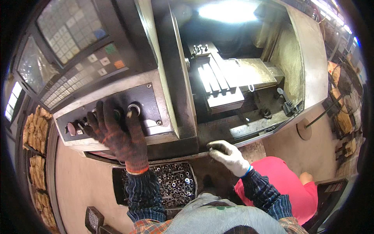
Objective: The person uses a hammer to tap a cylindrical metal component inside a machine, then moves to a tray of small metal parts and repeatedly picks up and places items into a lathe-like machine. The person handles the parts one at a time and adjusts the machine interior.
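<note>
At left, the left hand [120,136] spreads its fingers over the panel [149,97], thumb at a button [134,105]; best press squarely, keeping the right hand [230,157], fingers curled, grip unclear, outside the machine [314,66].

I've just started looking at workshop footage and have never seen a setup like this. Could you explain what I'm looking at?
There's no robot here, just a person. The picture comes from a wide fisheye camera on their head, looking down, so straight edges bend. Ahead stands a large machine, its lit opening showing a grooved metal block. The left hand, in a dark glove, spreads over the buttons of a control panel; whether it presses one isn't clear. The right hand, in a white glove, is curled before the opening; anything pinched is too small to name. Below, a dark bin holds many small metal parts, some ring-shaped.
</note>
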### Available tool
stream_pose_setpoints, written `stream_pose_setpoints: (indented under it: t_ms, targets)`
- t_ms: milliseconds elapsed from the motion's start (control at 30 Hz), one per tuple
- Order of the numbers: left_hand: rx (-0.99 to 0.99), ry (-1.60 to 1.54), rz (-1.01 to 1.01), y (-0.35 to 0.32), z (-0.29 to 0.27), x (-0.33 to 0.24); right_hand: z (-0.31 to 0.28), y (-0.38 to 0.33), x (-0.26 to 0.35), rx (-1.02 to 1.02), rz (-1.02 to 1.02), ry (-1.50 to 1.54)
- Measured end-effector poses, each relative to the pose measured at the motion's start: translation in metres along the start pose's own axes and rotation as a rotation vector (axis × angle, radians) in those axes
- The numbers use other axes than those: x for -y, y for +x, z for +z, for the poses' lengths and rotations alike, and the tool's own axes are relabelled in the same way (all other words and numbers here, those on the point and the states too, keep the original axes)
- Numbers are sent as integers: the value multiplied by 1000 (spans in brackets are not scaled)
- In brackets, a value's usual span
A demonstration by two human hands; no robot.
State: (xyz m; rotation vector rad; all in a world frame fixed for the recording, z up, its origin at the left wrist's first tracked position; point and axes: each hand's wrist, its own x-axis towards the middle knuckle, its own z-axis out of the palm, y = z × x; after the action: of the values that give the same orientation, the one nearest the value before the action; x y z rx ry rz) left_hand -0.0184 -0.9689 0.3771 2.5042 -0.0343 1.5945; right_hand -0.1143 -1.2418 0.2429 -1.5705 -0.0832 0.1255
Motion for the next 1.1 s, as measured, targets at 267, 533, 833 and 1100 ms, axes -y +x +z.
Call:
stream_pose_setpoints:
  t_ms: [267, 533, 833, 1100]
  targets:
    - [22, -9, 96, -4, 18, 1, -12, 52, -20, -12, 204, 324]
    - [60, -2, 76, -4, 14, -1, -25, 78, -30, 2, 302, 447]
    - [122, 13, -25, -5, 13, -3, -65, 142, -27, -37, 325, 676]
    - [-149, 27, -328, -22, 27, -32, -116, 263, -16, 62, 189, 577]
